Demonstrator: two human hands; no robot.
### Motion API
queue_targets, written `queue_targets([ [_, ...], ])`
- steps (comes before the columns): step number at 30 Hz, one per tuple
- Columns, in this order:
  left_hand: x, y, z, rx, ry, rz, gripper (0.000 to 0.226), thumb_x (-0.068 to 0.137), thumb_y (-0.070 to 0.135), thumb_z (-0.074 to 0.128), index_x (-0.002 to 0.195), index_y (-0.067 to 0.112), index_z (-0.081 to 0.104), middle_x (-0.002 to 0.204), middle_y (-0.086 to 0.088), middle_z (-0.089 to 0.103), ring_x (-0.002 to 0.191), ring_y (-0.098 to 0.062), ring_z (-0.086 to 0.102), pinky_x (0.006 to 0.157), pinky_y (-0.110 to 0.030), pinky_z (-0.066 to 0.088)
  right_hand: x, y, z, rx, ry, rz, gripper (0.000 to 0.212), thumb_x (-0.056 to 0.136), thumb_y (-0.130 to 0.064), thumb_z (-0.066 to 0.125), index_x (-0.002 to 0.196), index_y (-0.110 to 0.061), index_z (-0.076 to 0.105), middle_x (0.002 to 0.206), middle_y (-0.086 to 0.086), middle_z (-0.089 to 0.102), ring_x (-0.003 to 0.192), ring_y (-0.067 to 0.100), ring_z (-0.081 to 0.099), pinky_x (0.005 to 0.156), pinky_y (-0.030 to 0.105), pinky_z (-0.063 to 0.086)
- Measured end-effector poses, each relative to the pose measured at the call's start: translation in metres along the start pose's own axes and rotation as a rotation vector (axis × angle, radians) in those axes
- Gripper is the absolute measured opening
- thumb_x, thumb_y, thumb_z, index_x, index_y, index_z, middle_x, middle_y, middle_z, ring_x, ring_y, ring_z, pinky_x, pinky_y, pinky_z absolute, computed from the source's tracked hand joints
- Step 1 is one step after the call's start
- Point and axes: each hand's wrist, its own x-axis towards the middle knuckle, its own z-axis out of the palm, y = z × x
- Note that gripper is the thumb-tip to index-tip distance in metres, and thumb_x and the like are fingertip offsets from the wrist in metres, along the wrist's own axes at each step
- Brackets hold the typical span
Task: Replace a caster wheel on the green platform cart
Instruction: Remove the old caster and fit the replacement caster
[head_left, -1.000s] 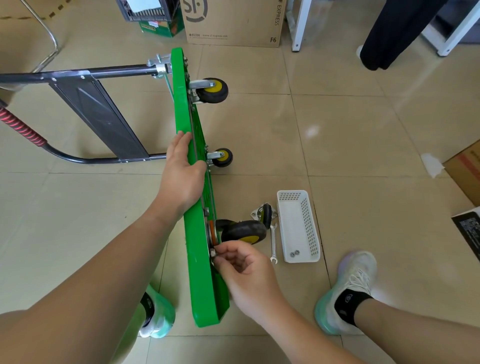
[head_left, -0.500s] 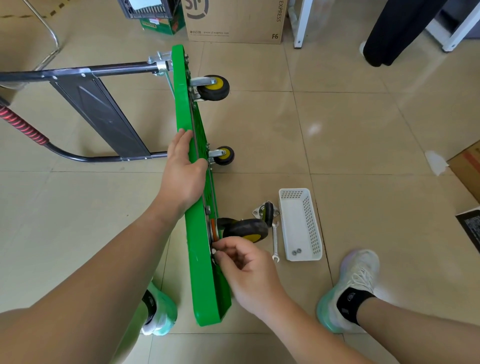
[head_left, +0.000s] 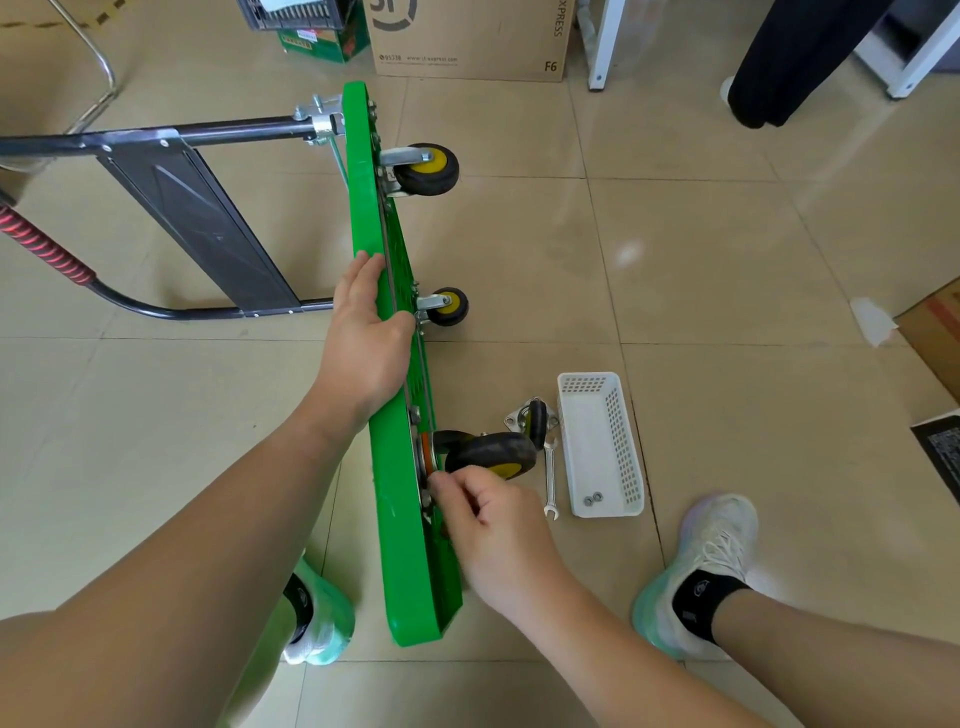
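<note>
The green platform cart (head_left: 397, 545) stands on its long edge on the floor, its folded handle out to the left. My left hand (head_left: 366, 332) grips the top edge of the deck. A black caster wheel (head_left: 491, 451) with a yellow hub sits against the underside near me. My right hand (head_left: 488, 519) pinches something small at that caster's mounting plate; the item itself is hidden by my fingers. Two more casters (head_left: 431, 169) (head_left: 449, 306) are fixed farther along the deck. A loose caster (head_left: 532, 418) lies on the floor beside a small wrench (head_left: 550, 480).
A white perforated basket (head_left: 618, 441) holds two nuts (head_left: 593, 499). My shoes (head_left: 706, 566) (head_left: 317, 623) flank the cart. Cardboard boxes (head_left: 467, 36) stand at the back, another box at the right edge. A person's dark trouser leg (head_left: 779, 67) is at the far right.
My right hand's fingers have shifted slightly at the caster plate. The left hand and the cart have stayed in place; the view has drifted a little.
</note>
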Motion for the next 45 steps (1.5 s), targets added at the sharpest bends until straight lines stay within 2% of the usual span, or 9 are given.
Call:
queue_targets([
  [2, 0.000, 0.000, 0.000, 0.005, 0.005, 0.003, 0.068, 0.097, 0.007, 0.049, 0.160, 0.022, 0.029, 0.167, 0.010, 0.017, 0.151, -0.004, 0.018, 0.113, -0.014, 0.015, 0.000, 0.000, -0.002, 0.014, 0.027, 0.019, 0.039, 0.096, -0.056, 0.044, 0.082, -0.026, 0.065, 0.062, -0.012, 0.058, 0.058, 0.005, 0.054, 0.051, 0.015, 0.035],
  [6, 0.001, -0.001, 0.000, 0.007, 0.004, 0.000, 0.068, 0.097, 0.007, 0.049, 0.161, 0.022, 0.029, 0.167, 0.010, 0.016, 0.151, -0.004, 0.017, 0.110, -0.010, 0.013, -0.004, -0.001, 0.001, 0.099, -0.041, 0.049, 0.012, 0.093, -0.042, 0.062, 0.089, -0.033, 0.069, 0.069, -0.016, 0.066, 0.062, 0.001, 0.060, 0.055, 0.010, 0.041],
  [9, 0.000, -0.002, -0.001, 0.019, -0.001, 0.003, 0.068, 0.098, 0.007, 0.048, 0.161, 0.023, 0.028, 0.167, 0.011, 0.016, 0.151, -0.003, 0.016, 0.104, -0.001, 0.012, -0.004, -0.002, 0.005, 0.108, -0.053, 0.052, 0.022, 0.095, -0.044, 0.059, 0.086, -0.027, 0.069, 0.065, -0.009, 0.063, 0.056, 0.002, 0.054, 0.052, 0.014, 0.038],
  [15, 0.000, 0.000, -0.001, 0.012, -0.004, -0.005, 0.069, 0.098, 0.006, 0.048, 0.161, 0.024, 0.027, 0.167, 0.012, 0.015, 0.151, -0.003, 0.016, 0.110, -0.012, 0.014, -0.014, -0.003, 0.009, 0.146, 0.005, 0.116, 0.031, 0.092, -0.054, 0.056, 0.083, -0.026, 0.068, 0.068, -0.013, 0.066, 0.058, 0.002, 0.059, 0.051, 0.015, 0.041],
  [21, 0.000, 0.000, -0.001, 0.023, 0.001, -0.003, 0.068, 0.098, 0.006, 0.048, 0.161, 0.022, 0.028, 0.168, 0.010, 0.016, 0.152, -0.005, 0.016, 0.111, -0.013, 0.013, -0.013, -0.001, 0.008, 0.339, 0.023, 0.134, 0.015, 0.092, -0.031, 0.069, 0.106, -0.028, 0.073, 0.084, -0.005, 0.075, 0.080, 0.012, 0.071, 0.077, 0.030, 0.060],
  [32, 0.000, 0.000, -0.001, 0.015, -0.003, -0.003, 0.068, 0.098, 0.006, 0.047, 0.161, 0.023, 0.027, 0.168, 0.011, 0.015, 0.152, -0.005, 0.016, 0.111, -0.014, 0.014, -0.010, 0.000, 0.013, 0.399, -0.051, 0.179, 0.022, 0.088, -0.045, 0.063, 0.106, -0.035, 0.072, 0.091, -0.003, 0.076, 0.086, 0.014, 0.073, 0.075, 0.025, 0.059],
  [39, 0.000, -0.002, -0.001, 0.027, 0.002, 0.000, 0.068, 0.098, 0.006, 0.047, 0.161, 0.023, 0.027, 0.168, 0.011, 0.015, 0.151, -0.005, 0.016, 0.110, -0.013, 0.014, -0.010, -0.007, 0.013, 0.412, -0.105, 0.281, 0.019, 0.099, -0.031, 0.059, 0.109, -0.023, 0.073, 0.094, -0.002, 0.078, 0.089, 0.014, 0.074, 0.077, 0.028, 0.060],
  [42, 0.000, -0.001, -0.001, 0.032, 0.002, -0.001, 0.068, 0.098, 0.007, 0.047, 0.161, 0.024, 0.027, 0.167, 0.012, 0.015, 0.151, -0.005, 0.017, 0.110, -0.013, 0.015, -0.009, -0.015, 0.010, 0.457, -0.125, 0.352, 0.019, 0.099, -0.033, 0.059, 0.100, -0.023, 0.075, 0.088, -0.004, 0.078, 0.082, 0.008, 0.074, 0.070, 0.022, 0.056],
  [45, 0.000, -0.001, 0.000, 0.036, 0.006, -0.001, 0.068, 0.098, 0.007, 0.047, 0.161, 0.022, 0.027, 0.168, 0.010, 0.015, 0.152, -0.006, 0.016, 0.112, -0.014, 0.013, -0.010, -0.013, 0.016, 0.381, -0.105, 0.471, 0.036, 0.101, -0.044, 0.054, 0.081, -0.019, 0.072, 0.069, -0.006, 0.071, 0.062, 0.008, 0.066, 0.062, 0.028, 0.052],
])
